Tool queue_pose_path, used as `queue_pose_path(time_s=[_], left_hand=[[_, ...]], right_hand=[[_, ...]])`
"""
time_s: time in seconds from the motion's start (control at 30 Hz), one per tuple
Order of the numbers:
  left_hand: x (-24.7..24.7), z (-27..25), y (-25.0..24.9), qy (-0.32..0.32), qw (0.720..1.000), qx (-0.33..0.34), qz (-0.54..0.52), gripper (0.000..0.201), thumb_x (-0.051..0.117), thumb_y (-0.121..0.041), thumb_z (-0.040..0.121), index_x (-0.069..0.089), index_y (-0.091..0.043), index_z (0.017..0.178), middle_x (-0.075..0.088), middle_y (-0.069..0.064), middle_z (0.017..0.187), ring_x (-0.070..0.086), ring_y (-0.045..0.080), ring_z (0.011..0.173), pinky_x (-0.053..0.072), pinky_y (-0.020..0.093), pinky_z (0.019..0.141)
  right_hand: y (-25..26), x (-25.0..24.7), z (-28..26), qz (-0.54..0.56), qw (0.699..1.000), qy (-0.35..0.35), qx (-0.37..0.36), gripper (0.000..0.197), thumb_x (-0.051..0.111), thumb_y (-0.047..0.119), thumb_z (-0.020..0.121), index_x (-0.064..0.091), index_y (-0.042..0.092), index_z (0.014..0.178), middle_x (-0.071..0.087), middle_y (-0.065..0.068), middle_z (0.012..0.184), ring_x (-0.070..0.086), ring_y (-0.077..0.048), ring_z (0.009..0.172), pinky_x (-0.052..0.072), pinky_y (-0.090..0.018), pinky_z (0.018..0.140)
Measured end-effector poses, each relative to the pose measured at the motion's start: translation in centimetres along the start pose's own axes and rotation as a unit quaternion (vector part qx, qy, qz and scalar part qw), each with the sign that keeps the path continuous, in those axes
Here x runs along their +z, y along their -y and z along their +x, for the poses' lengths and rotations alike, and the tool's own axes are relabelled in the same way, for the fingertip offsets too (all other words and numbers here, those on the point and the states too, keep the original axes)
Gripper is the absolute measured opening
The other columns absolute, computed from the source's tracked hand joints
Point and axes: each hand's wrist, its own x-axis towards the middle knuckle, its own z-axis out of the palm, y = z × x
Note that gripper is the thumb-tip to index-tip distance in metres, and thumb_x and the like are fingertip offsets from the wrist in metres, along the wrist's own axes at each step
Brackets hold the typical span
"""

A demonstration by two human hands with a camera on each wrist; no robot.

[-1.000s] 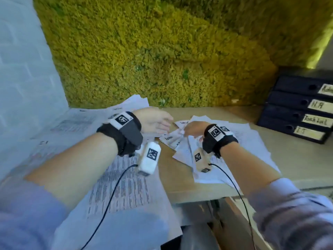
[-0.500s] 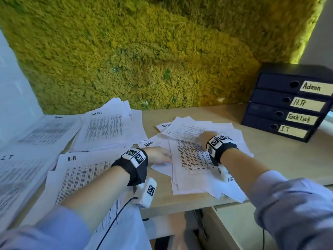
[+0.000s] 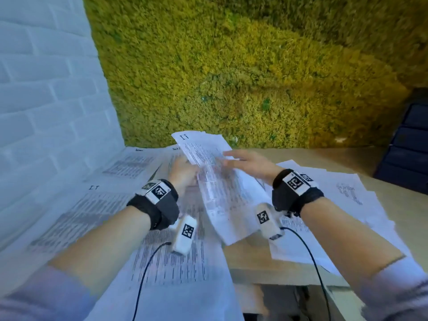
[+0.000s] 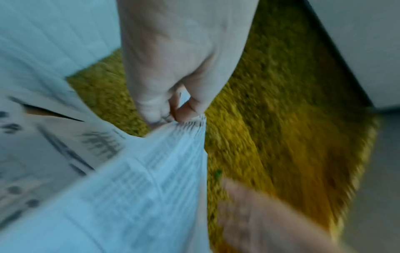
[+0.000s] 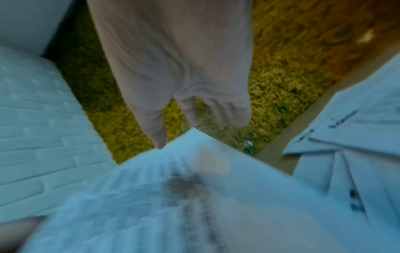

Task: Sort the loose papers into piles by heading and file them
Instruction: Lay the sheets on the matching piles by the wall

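Head view: the left hand (image 3: 183, 172) grips the left edge of a white printed paper sheet headed "IT" (image 3: 215, 181), held raised and tilted above the pale wooden worktop (image 3: 250, 260). The right hand (image 3: 250, 164) lies against the sheet's right side with fingers extended and spread. A flat pile of white printed sheets headed "IT" (image 3: 76, 212) lies at the left beside the white brick wall (image 3: 46, 89); a loose heap of white printed papers (image 3: 347, 205) lies at the right. Dark blue stacked binders (image 3: 410, 144) stand at the far right edge before the yellow-green moss wall (image 3: 231, 77). Left wrist view, blurred: thumb and curled fingers (image 4: 186, 109) pinch the sheet's edge (image 4: 151, 171). Right wrist view, blurred: straight fingers (image 5: 155, 123) reach to the sheet's upper edge (image 5: 173, 196); contact cannot be confirmed.
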Motion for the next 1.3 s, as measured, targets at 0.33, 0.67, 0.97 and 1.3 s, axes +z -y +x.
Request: queue_pose_path(time_s=[0.33,0.67,0.97,1.3], left_hand=[[-18.8,-3.0,0.3,-0.153,0.988,-0.019,0.003,0.029,0.06,-0.034,0.084,0.063,-0.008,0.095,0.063,0.01,0.098,0.06,0.029,0.088,0.045,0.042,0.088],[-29.2,-8.9,5.1,-0.075,0.85,-0.205,0.48,0.068,0.057,0.008,0.084,0.032,-0.013,0.144,0.038,0.017,0.144,0.049,0.027,0.112,0.046,0.034,0.091],[-27.1,-9.3,5.6,0.015,0.623,-0.232,0.746,0.053,0.05,-0.011,0.089,0.038,-0.026,0.139,0.032,0.014,0.141,0.038,0.034,0.127,0.042,0.044,0.103],[-10.9,-6.2,-1.1,0.213,0.691,-0.181,0.667,0.057,0.059,-0.048,0.089,0.053,-0.009,0.129,0.062,0.009,0.121,0.064,0.022,0.098,0.046,0.025,0.076]], right_hand=[[1.0,10.6,6.7,0.248,0.939,0.229,0.068,0.049,0.075,0.022,0.082,0.062,0.01,0.127,0.064,-0.01,0.129,0.061,-0.024,0.117,0.045,-0.042,0.103],[9.1,23.7,7.5,-0.008,0.956,0.287,0.065,0.037,0.07,0.02,0.09,0.059,-0.003,0.117,0.067,-0.009,0.095,0.067,-0.026,0.084,0.057,-0.03,0.069],[8.3,22.5,5.7,-0.494,0.799,0.34,0.043,0.103,0.062,0.057,0.086,-0.005,0.021,0.156,0.027,-0.014,0.157,0.037,-0.028,0.139,0.034,-0.04,0.111],[4.8,21.8,8.2,-0.49,0.845,0.214,-0.021,0.075,0.061,0.064,0.082,0.043,0.022,0.142,0.055,-0.007,0.139,0.061,-0.026,0.114,0.051,-0.041,0.096]])
